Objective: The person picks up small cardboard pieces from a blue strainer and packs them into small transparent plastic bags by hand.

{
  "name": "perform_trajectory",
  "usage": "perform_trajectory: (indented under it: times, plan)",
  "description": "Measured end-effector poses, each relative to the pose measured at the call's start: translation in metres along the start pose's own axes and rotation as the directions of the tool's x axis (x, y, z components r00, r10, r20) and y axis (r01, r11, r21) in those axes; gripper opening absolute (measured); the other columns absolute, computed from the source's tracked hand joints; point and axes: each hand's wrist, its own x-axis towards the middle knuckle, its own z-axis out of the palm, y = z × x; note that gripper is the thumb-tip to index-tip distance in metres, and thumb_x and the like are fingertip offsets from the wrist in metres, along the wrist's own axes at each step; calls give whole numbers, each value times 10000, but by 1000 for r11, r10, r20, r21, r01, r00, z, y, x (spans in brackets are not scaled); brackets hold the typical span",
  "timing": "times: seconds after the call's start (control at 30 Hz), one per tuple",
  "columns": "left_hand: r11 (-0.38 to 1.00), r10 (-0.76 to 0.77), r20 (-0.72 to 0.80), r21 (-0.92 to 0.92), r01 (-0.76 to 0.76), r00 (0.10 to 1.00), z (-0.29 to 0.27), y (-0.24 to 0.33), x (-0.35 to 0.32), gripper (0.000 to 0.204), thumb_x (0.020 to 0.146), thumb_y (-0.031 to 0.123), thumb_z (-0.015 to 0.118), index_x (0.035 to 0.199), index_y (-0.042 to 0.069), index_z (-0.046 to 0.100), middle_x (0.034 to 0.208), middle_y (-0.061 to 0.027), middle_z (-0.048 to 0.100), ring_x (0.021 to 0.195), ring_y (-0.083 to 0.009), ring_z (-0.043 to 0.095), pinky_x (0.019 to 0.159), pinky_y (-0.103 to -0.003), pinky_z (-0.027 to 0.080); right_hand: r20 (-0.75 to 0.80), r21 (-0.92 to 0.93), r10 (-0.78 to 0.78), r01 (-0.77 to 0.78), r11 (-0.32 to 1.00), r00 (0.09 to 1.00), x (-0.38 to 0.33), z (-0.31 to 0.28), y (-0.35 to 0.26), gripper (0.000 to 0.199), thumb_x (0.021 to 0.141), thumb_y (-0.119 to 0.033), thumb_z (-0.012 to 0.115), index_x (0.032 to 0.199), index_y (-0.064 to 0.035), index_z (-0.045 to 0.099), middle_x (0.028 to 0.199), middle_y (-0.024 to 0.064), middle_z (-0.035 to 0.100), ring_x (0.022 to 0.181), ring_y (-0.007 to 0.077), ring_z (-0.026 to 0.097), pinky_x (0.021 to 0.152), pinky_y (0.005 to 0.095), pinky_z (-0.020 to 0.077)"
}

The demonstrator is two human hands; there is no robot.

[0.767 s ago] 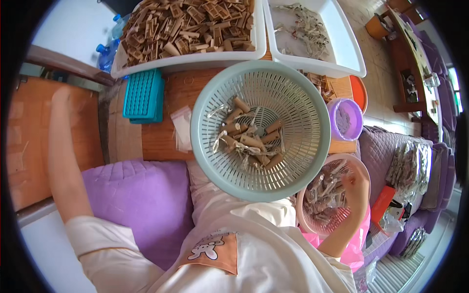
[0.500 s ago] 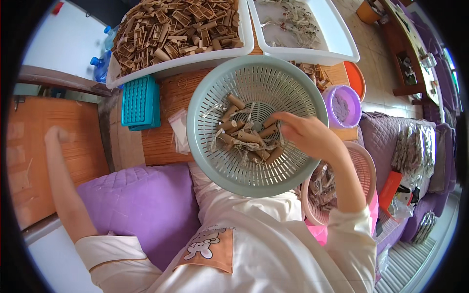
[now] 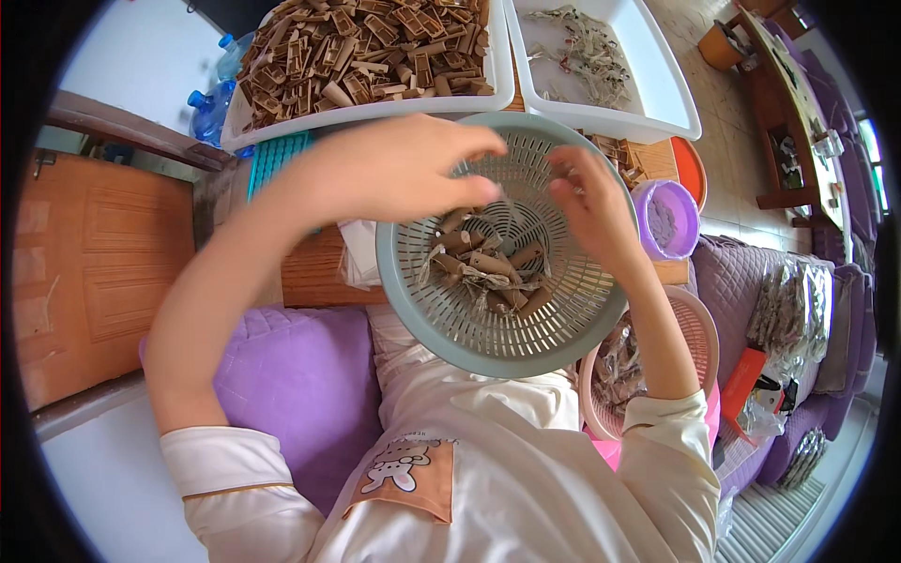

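A grey-green plastic colander (image 3: pixel 413 324) sits over my lap, holding several brown tube-shaped pieces (image 3: pixel 493 266) with clear wires or wrapping attached. My left hand (image 3: pixel 422 164) reaches over its far left rim, blurred, with thumb and fingers apart. Close to that thumb a faint clear strand shows, and I cannot tell whether they touch. Above the colander's right side is my right hand (image 3: pixel 596 206), its fingers bent and the thumb apart from them. No piece shows in either hand.
Behind the colander stand a white bin (image 3: pixel 375 111) heaped with brown plastic parts and a white tray (image 3: pixel 648 117) with wired bits. A purple tub (image 3: pixel 690 220) and a pink basket (image 3: pixel 699 342) are at right. My left arm partly covers a teal rack (image 3: pixel 272 159).
My left hand has swung in from the far left to above the colander. My right hand has lifted away from the brown pieces. The view has shifted slightly.
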Motion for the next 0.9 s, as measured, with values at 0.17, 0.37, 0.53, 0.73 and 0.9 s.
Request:
perform_trajectory:
  times: [0.17,0.37,0.53,0.73,0.9]
  plan:
    - [911,-83,128,-392,127,988,38,-2,55,330,834,221,515,1095,21,486,933,-115,600,723,-140,592,608,-258,478,-198,612,162,-8,791,967,-5,-23,-22,226,866,-20,435,1086,-35,383,940,74,444,786,146,566,647,250,479]
    - [780,21,178,-618,95,984,13,19,59,346,860,317,475,1077,48,499,835,-81,599,594,-103,569,502,-227,454,-358,569,122,113,815,926,-7,-47,-22,218,869,-21,434,1076,-31,364,906,49,442,782,128,562,614,219,475]
    - [644,26,121,-761,76,992,21,32,52,481,845,472,465,1062,44,501,819,-76,597,573,-98,565,450,-196,446,-397,538,147,100,837,906,-7,-53,-16,228,863,-18,449,1078,-31,373,881,49,482,791,125,567,624,226,473]
    - [550,-22,-176,-824,-135,984,50,52,38,305,834,278,568,998,24,526,768,-48,598,599,-64,553,479,-166,438,-388,478,127,81,875,913,-9,-54,-19,217,859,-25,465,1067,-33,404,881,62,521,798,124,572,646,235,471]
    - [399,-178,-208,-909,-123,962,73,63,25,196,787,94,615,943,-2,546,789,-50,607,629,-56,554,540,-178,459,-403,511,144,92,855,904,-14,-55,-23,301,847,-23,485,1133,-41,391,902,70,532,821,132,570,683,241,470]
